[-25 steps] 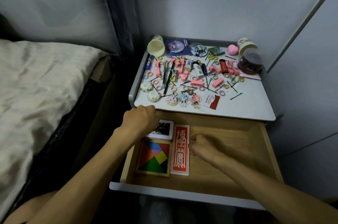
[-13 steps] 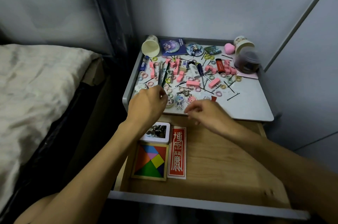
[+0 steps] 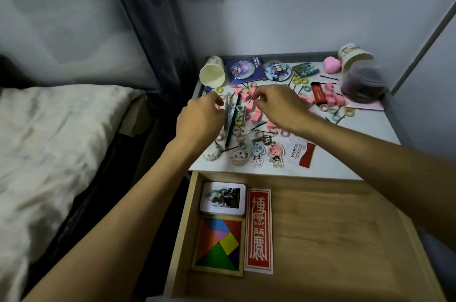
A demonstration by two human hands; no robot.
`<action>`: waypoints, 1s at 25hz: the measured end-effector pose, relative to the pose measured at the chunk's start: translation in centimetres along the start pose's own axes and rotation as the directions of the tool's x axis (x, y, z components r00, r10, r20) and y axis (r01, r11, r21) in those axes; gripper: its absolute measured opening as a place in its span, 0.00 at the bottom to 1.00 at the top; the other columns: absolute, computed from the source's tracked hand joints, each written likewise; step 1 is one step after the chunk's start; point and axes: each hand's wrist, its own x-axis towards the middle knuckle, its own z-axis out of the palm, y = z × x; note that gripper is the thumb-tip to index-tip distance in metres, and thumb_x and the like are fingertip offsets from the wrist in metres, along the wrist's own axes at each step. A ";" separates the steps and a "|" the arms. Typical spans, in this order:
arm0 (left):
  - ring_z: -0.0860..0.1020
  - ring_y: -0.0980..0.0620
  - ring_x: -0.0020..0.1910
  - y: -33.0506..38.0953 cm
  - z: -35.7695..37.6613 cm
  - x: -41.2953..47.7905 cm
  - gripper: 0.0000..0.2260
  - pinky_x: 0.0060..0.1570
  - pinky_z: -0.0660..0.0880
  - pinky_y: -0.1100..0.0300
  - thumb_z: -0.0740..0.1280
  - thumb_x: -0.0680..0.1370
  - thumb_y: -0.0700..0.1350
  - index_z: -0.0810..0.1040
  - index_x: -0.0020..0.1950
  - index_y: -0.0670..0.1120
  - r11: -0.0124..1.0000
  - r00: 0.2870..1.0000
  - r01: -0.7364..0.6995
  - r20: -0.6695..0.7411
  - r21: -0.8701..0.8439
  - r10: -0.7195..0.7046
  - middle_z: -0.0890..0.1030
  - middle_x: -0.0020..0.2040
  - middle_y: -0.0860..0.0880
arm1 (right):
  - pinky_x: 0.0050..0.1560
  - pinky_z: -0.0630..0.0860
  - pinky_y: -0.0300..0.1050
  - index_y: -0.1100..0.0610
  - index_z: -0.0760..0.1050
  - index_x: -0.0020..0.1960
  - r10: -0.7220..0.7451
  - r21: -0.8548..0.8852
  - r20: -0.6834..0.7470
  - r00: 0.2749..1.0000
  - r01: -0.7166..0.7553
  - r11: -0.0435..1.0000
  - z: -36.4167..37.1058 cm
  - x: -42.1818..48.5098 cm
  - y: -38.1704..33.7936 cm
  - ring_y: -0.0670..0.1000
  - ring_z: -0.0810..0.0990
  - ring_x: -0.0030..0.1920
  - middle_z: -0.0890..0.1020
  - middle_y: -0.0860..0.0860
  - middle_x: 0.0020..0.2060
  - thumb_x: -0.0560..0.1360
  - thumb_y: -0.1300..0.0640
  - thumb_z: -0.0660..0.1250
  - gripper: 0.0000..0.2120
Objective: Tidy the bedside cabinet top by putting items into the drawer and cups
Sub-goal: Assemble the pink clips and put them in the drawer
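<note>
Now: slim dark pen (image 3: 231, 129) lies front-to-back on cabinet top (image 3: 345, 153); left hand (image 3: 199, 118) curled beside it; right hand (image 3: 278, 104) over pink blocks (image 3: 256, 116); both grips unclear.

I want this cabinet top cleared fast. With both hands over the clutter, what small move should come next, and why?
Probably close the left hand on the long dark stick beside its fingertips: it lies right there, and the open drawer below has bare wood for it. Whether either hand already grips anything is unclear.
</note>
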 end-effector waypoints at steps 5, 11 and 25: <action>0.77 0.36 0.54 -0.2 3.9 4.1 0.12 0.43 0.71 0.51 0.59 0.80 0.43 0.73 0.62 0.45 0.974 0.995 0.021 0.092 0.225 -0.043 0.78 0.58 0.39 | 0.43 0.81 0.51 0.57 0.79 0.50 -0.117 -0.274 0.070 0.991 0.132 0.953 2.8 2.8 0.4 0.53 0.81 0.37 0.82 0.53 0.41 0.78 0.55 0.64 0.07; 0.77 0.35 0.49 -0.7 4.6 4.5 0.10 0.41 0.69 0.51 0.59 0.77 0.37 0.76 0.55 0.39 0.981 0.999 0.015 0.030 0.192 -0.021 0.79 0.55 0.36 | 0.38 0.79 0.49 0.59 0.78 0.45 -0.139 -0.416 0.094 0.986 0.166 0.894 3.9 2.9 0.0 0.56 0.79 0.34 0.79 0.54 0.35 0.75 0.60 0.65 0.04; 0.77 0.51 0.34 4.7 -2.8 -7.2 0.06 0.33 0.77 0.64 0.58 0.81 0.33 0.74 0.54 0.36 0.117 0.889 0.413 0.373 -0.903 -0.267 0.74 0.40 0.43 | 0.42 0.82 0.41 0.60 0.79 0.51 0.326 0.683 0.070 0.943 -0.283 0.673 -3.5 -6.2 -1.4 0.53 0.85 0.41 0.83 0.54 0.42 0.77 0.64 0.66 0.05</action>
